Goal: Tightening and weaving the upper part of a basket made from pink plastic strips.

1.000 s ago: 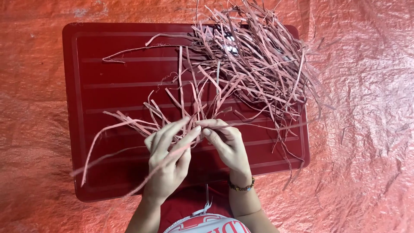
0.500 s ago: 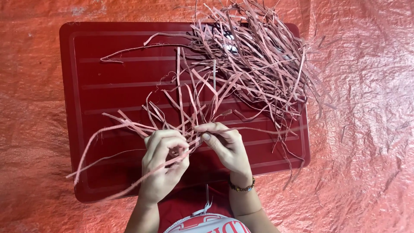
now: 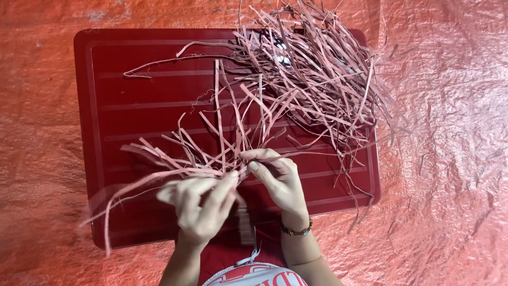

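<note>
A dark red ribbed plastic lid (image 3: 137, 106) lies flat on an orange sheet. A loose pile of thin pink strips (image 3: 317, 79) covers its upper right part. My left hand (image 3: 198, 204), blurred with motion, pinches a bundle of pink strips (image 3: 174, 159) that fans out to the left and upward. My right hand (image 3: 278, 180), with a beaded bracelet on the wrist, grips the same bundle where the strips meet, thumb and forefinger pressed together. Both hands are over the lid's near edge.
The crinkled orange plastic sheet (image 3: 450, 175) spreads all around the lid. A few stray strips hang over the lid's right edge (image 3: 370, 159). My red and white clothing (image 3: 254, 273) shows at the bottom.
My left hand has dropped lower and to the left, pulling strips with it; it is now blurred. My right hand keeps its pinch at nearly the same spot.
</note>
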